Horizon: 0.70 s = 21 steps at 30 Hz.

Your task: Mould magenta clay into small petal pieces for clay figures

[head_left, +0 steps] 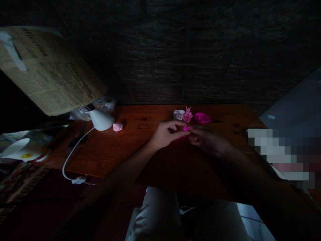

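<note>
dim room, plain wooden table [120,150], and nearest of all a lap in pale trousers [160,214] just under the edge. over the table the two hands come together at a little bright pink bit [185,128]. left hand [164,134] has it nipped between thumb and fingertips, barely any gap. right hand [209,140] has curled fingers up against the other side; too dark to tell if it's really pinching or just touching. most of the bit is hidden by fingers, and more pink shows just below it.

off to the left a white cord [67,162] drops over the edge, with a white cup [18,149] farther left, tipped over a bit. some dark thing [78,139] sits by the cord, can't make it out.

just past the hands: a whitish lump [179,114], a small pink figure [187,115] right next to it, then a magenta piece [202,117]. pale pink blob [117,127] sits beside the lamp [101,119], which has a newsprint shade [55,70]. dark textured wall [188,60] behind everything.
</note>
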Available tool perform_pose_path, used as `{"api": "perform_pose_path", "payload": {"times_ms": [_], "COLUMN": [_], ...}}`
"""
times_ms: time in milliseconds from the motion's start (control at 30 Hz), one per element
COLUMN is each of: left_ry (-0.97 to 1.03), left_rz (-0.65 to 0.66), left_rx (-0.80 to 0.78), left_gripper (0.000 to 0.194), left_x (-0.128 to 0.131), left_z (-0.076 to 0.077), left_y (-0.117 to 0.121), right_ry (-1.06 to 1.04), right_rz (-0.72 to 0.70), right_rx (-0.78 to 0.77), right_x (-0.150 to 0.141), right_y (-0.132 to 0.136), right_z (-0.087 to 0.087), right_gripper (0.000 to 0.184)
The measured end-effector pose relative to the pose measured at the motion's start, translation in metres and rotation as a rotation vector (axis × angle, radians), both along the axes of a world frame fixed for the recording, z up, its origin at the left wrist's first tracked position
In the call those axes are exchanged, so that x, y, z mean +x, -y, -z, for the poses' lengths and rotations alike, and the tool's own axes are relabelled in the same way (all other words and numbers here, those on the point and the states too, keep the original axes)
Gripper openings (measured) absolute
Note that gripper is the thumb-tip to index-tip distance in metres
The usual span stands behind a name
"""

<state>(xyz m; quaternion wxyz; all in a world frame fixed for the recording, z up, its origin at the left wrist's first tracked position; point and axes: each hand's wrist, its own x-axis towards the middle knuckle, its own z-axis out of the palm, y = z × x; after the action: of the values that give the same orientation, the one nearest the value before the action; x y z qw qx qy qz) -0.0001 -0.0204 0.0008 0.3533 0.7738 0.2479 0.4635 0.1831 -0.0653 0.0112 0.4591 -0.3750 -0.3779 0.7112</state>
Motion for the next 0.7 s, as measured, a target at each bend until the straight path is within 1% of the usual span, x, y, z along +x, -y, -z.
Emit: {"api": "perform_pose_path", "payload": {"times_ms": [133,267,333,400,500,600,700], "left_ry": [-0.018,-0.023,-0.021,-0.025,-0.045,-0.046,-0.033], "left_rz": [0.039,0.058,0.068,0.080,0.085,0.077,0.064], "left_rx": [0.077,0.121,0.129,0.142,0.159,0.152,0.142], "left_gripper": [0.019,0.018,0.017,0.015,0.015,0.016,0.017], "left_x": [-0.0022,-0.0022,-0.0016,-0.0014,-0.0022,-0.0033,-0.0037], "left_z": [-0.0019,-0.0031,-0.0033,-0.0033,-0.0029,-0.0026,-0.0030], "left_y": [-0.0008,0.0004,0.0012,0.0016,0.0013,0.0004,-0.0001], "right_ry": [-0.027,-0.042,-0.025,0.004,0.086,0.191,0.247], "right_rz": [-0.052,-0.071,-0.075,-0.074,-0.059,-0.019,0.034], "right_rx": [-0.051,-0.097,-0.092,-0.052,0.050,0.165,0.260], "right_x": [0.0007,0.0007,0.0003,-0.0003,-0.0013,-0.0020,-0.0026], "right_y": [0.0011,0.0010,0.0010,0.0012,0.0018,0.0022,0.0023], "right_z": [-0.0004,-0.0016,-0.0025,-0.0031,-0.0029,-0.0021,-0.0010], "right_gripper": [0.021,0.025,0.026,0.028,0.029,0.028,0.028]}}
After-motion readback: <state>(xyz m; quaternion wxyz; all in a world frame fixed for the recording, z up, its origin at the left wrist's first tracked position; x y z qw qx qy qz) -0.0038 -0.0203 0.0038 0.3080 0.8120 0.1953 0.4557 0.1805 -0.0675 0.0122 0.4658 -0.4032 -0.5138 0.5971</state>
